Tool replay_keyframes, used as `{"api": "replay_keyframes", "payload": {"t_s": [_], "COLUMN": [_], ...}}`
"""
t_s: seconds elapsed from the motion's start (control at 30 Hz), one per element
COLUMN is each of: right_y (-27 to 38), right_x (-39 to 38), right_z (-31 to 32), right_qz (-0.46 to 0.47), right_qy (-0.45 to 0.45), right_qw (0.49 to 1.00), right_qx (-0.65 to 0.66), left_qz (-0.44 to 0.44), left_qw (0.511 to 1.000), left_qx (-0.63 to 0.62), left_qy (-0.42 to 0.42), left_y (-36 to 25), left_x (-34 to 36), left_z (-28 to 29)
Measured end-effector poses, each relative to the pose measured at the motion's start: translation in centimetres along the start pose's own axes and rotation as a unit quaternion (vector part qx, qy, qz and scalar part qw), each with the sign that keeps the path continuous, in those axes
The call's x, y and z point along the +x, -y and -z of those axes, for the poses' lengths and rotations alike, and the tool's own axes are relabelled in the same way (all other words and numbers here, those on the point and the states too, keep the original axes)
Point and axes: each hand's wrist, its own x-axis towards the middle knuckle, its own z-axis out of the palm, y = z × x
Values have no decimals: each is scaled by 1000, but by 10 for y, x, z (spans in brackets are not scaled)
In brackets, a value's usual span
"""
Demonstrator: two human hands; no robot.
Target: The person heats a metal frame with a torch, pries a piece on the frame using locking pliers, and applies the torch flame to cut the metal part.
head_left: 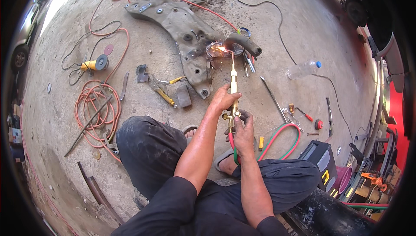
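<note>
The person squats on a concrete floor [303, 28], both hands on a brass torch [234, 89]. The left hand [223, 99] is clasped around the torch's barrel, just ahead of the valves. The right hand [243, 133] is curled around the rear of the torch, fingers at a valve knob, where the red and green hoses [284, 138] leave the handle and loop off to the right of the grip.

Straight ahead of the hands, the torch tip throws a bright flame [222, 49] and sparks onto a grey steel frame [182, 26] that sprawls across the floor, next to a dark pipe [245, 43] at its near end.

Right of the grip and farther out lies a clear plastic bottle [303, 69] with a blue cap, on its side; what is in it I cannot tell. Near the right knee stands a black box [320, 160] with a yellow mark, and just beyond it a pink bucket [342, 179] whose contents are out of sight.

Left of the grip lie yellow-handled pliers [162, 89], then coiled orange hose [96, 110] and a yellow grinder [93, 64]. The most bare floor lies ahead and to the right, past the bottle, crossed only by a thin black cable [277, 15].
</note>
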Motion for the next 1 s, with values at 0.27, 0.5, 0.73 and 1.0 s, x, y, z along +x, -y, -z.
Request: {"api": "replay_keyframes", "payload": {"t_s": [0.27,0.5,0.73,1.0], "right_y": [-12,-26,-28,-20], "right_x": [5,10,10,1], "right_z": [0,0,-5,-15], "right_qz": [12,48,41,38], "right_qy": [-2,-3,-2,-32], "right_qw": [1000,998,999,996], "right_qx": [-1,-33,-28,-77], "left_qz": [-3,16,-6,22], "left_qw": [1000,1000,1000,1000], "left_qx": [14,-5,24,19], "left_qy": [-5,-9,-17,-11], "left_y": [0,6,18,4], "left_x": [-1,4,13,0], "left_z": [2,-1,3,8]}}
